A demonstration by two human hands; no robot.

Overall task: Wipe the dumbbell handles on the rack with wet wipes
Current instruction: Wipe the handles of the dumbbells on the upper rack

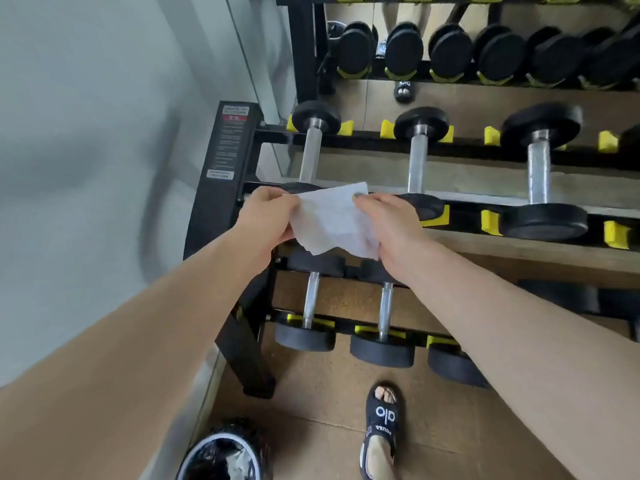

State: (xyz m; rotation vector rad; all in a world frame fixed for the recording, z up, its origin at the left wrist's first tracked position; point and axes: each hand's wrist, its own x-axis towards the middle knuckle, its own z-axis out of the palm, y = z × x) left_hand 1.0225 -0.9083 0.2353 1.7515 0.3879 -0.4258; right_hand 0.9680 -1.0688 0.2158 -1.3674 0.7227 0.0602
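Note:
A white wet wipe is spread between my two hands in front of the black dumbbell rack. My left hand pinches its left edge and my right hand pinches its right edge. Behind the wipe, on the middle shelf, lie dumbbells with steel handles: the leftmost handle, a second handle and a third handle. Two smaller dumbbell handles show on the lower shelf under my hands. Neither hand touches a dumbbell.
A top shelf carries several larger black dumbbells. A bin lined with a black bag stands on the floor at the lower left, beside the rack's leg. My foot in a black sandal is on the brown floor. A pale wall is at the left.

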